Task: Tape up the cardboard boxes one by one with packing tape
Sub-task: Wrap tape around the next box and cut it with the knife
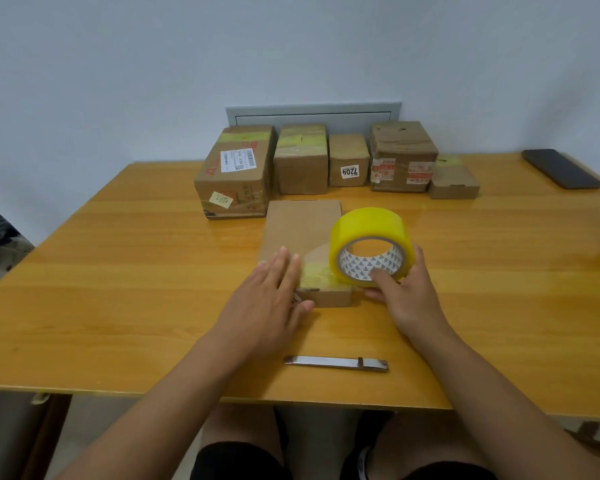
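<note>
A flat brown cardboard box (300,230) lies in the middle of the wooden table (118,271). My left hand (271,299) rests flat on its near left corner, fingers straight, pressing down. A strip of yellow tape (317,273) runs across the box's near end to the yellow tape roll (369,242). My right hand (400,292) grips the roll at the box's right edge, thumb inside the core. The roll stands tilted just above the box.
A metal utility knife (336,362) lies near the table's front edge. Several taped cardboard boxes (302,161) stand in a row at the back. A dark phone (560,168) lies at the far right. My knees are below the table edge.
</note>
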The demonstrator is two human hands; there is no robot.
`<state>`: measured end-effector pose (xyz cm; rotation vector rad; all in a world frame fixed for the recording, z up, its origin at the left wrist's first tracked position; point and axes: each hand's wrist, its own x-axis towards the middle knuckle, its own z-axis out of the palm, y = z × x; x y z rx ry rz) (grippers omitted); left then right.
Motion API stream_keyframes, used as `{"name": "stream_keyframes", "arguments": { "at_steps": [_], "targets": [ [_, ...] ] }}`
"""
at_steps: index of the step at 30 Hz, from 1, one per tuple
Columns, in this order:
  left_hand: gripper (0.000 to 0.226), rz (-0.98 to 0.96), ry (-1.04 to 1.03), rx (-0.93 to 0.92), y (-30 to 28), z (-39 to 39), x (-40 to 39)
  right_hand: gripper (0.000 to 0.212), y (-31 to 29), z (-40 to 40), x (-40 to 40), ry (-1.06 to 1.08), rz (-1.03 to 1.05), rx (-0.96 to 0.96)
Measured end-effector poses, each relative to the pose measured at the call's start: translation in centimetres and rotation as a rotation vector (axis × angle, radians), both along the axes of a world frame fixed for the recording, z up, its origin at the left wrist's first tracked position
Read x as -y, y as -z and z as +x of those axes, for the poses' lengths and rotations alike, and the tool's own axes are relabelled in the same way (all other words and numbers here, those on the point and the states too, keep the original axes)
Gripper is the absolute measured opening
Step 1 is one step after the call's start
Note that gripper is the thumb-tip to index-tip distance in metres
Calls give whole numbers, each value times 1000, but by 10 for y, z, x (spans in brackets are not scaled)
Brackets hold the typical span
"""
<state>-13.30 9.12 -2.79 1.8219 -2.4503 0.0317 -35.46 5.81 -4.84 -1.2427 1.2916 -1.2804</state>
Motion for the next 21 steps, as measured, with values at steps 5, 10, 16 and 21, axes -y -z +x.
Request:
{"name": "stream_keyframes", "arguments": {
  "at_steps": [5, 10, 16, 21],
  "targets": [
    [77, -25, 12, 49, 6, -5, 1, 62, 0, 3, -1, -3, -24, -33],
    [78, -21, 44, -30, 3, -13, 1, 62, 0, 4, -3, -13, -39, -43],
    [84, -4, 13, -35, 4, -23, 2, 64, -2, 5, -4, -8, -26, -60],
    [78, -66, 94, -12, 11, -25, 6, 55, -8, 8, -9, -80, -40, -101]
  ]
}}
